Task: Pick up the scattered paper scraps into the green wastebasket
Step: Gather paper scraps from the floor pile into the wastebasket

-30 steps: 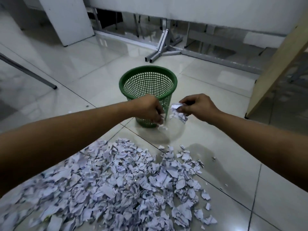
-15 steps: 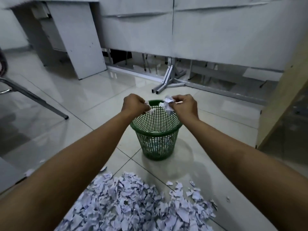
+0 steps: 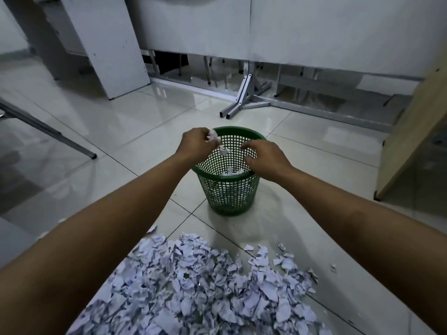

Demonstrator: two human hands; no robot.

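My left hand (image 3: 196, 145) hangs over the basket (image 3: 229, 189) rim at about ten o'clock, fingers (image 3: 205, 136) pinched together on a small wad (image 3: 212, 136) of scraps, with one scrap (image 3: 223, 151) dropping free below it. My right hand (image 3: 264, 158) hovers over the rim at three o'clock, fingers spread apart and empty. A few scraps lie inside the basket. The main pile (image 3: 205, 286) covers the floor (image 3: 121, 131) at six o'clock, near the basket. I judge the paper weightless, limp and prone to flutter, so I'd scoop from beneath with cupped palms and squeeze it into a clump.
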